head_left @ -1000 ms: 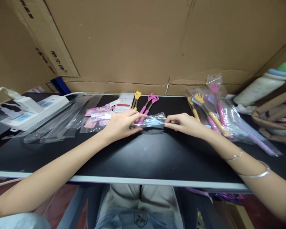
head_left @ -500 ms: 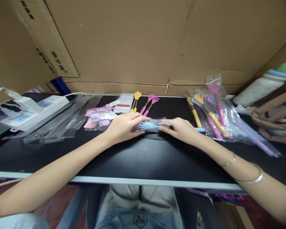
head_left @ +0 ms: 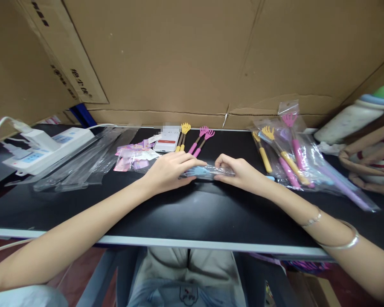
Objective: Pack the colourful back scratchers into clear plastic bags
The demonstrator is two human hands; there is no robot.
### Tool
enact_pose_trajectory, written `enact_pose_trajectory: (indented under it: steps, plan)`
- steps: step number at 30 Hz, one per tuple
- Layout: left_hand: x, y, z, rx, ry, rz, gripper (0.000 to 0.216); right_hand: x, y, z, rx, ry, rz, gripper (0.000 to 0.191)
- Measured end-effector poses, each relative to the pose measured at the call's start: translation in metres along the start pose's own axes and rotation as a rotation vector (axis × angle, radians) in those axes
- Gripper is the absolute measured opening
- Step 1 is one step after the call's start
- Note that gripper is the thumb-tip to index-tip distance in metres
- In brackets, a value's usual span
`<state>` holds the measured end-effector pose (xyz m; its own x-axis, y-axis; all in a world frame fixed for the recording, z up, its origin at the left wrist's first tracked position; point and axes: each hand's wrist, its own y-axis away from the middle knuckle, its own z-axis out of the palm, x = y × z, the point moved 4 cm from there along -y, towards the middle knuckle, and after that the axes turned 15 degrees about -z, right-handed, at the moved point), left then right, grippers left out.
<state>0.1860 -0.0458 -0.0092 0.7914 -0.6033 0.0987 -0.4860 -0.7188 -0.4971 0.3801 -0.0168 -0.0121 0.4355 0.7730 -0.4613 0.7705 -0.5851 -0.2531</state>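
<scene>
Between my hands lies a light-blue back scratcher [head_left: 196, 171], its clawed head inside a clear plastic bag [head_left: 213, 170]. My left hand [head_left: 171, 170] is closed around the bagged scratcher from the left, thumb below and fingers above. At the bag's right end, my right hand [head_left: 240, 172] pinches the clear plastic between thumb and bent forefinger. Just behind my left hand lie two pink back scratchers [head_left: 202, 140] and two yellow ones [head_left: 183, 136]. The blue scratcher's handle is hidden by my left hand.
Bagged back scratchers [head_left: 294, 157] in several colours lie at the right, near a bottle [head_left: 352, 119]. To the left are empty clear bags [head_left: 80, 164], a white power strip [head_left: 48, 149], pink-purple cards [head_left: 132, 155] and a phone [head_left: 167, 140]. Cardboard [head_left: 179, 55] walls the back.
My right hand's forefinger has curled up as it grips the plastic. The bag looks flatter and narrower over the blue head; my left hand stays nearly in place.
</scene>
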Motion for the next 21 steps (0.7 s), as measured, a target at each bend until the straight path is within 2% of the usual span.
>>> enact_pose_trajectory:
  steps: [5,9,14,21]
  plan:
    - [-0.004,-0.002,-0.003,0.009,-0.023,0.005,0.029,-0.005,0.001,-0.005,-0.038,-0.028,-0.025,0.015]
    - [-0.007,-0.003,-0.004,-0.008,-0.014,-0.013,0.029,0.002,0.004,-0.01,-0.07,0.044,-0.024,0.012]
    - [-0.008,-0.002,-0.002,-0.021,-0.001,-0.015,0.031,0.011,0.004,-0.013,-0.035,0.078,-0.039,0.01]
    - [-0.005,-0.001,0.003,-0.031,-0.008,0.033,0.029,0.001,0.0,-0.004,-0.002,0.017,-0.089,0.012]
